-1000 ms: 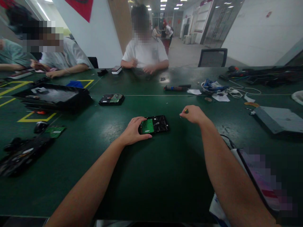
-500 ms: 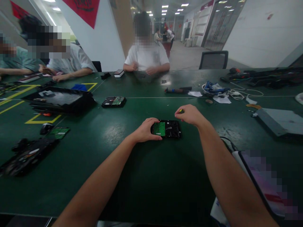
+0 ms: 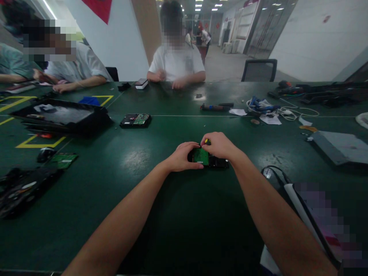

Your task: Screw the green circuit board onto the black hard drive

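A black hard drive [image 3: 219,162] with a green circuit board [image 3: 201,157] lies flat on the dark green table. My left hand [image 3: 183,157] grips its left end, thumb on the near edge and fingers on the far edge. Between the fingertips of my right hand [image 3: 220,145] is a small screwdriver [image 3: 207,142], of which only a yellow-and-black handle end shows. That hand is over the drive's far edge, beside the board, covering part of the black casing. The screwdriver's tip is hidden.
Another hard drive [image 3: 136,120] lies farther back. To the left are a black tray [image 3: 64,119] and dark disassembled parts [image 3: 25,188]. A grey metal box [image 3: 340,147], cables [image 3: 299,111] and a tablet-like device [image 3: 316,222] occupy the right. Across the table sits a person [image 3: 176,63].
My right hand has moved left and down with the screwdriver, from beyond the drive onto its far edge. My left hand keeps its hold; the view has shifted slightly.
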Tool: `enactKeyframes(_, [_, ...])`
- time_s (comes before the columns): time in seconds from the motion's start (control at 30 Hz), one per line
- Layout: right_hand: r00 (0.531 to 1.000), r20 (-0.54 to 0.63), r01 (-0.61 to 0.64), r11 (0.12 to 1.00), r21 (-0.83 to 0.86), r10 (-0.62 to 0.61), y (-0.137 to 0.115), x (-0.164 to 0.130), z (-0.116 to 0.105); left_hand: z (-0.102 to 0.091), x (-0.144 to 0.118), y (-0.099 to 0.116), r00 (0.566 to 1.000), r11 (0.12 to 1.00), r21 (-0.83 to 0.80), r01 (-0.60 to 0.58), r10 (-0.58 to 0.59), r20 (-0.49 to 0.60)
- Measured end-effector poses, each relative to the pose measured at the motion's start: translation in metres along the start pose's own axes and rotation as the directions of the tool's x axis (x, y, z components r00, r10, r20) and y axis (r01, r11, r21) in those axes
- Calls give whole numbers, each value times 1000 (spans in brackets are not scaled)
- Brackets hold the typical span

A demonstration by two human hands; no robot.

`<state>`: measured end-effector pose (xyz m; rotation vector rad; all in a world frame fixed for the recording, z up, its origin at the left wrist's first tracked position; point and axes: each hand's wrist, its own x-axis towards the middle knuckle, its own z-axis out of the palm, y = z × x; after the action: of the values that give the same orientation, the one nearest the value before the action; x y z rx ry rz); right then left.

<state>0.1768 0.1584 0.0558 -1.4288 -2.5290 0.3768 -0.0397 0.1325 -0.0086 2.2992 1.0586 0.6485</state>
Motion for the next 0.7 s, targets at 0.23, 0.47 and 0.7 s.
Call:
enactKeyframes(0.23, [996, 72, 53, 998, -32, -51, 2, 2, 9, -3, 1, -2, 1000, 998, -56, -17, 18, 13])
enactKeyframes(0.47, [996, 74, 53, 998, -33, -50, 8, 5, 16, -2, 1, 1, 1000, 999, -40, -25, 25, 11])
enactKeyframes(0.7, [996, 70, 56, 998, -36, -54, 9, 7, 21, -2, 0, 2, 1000, 999, -34, -20, 20, 11])
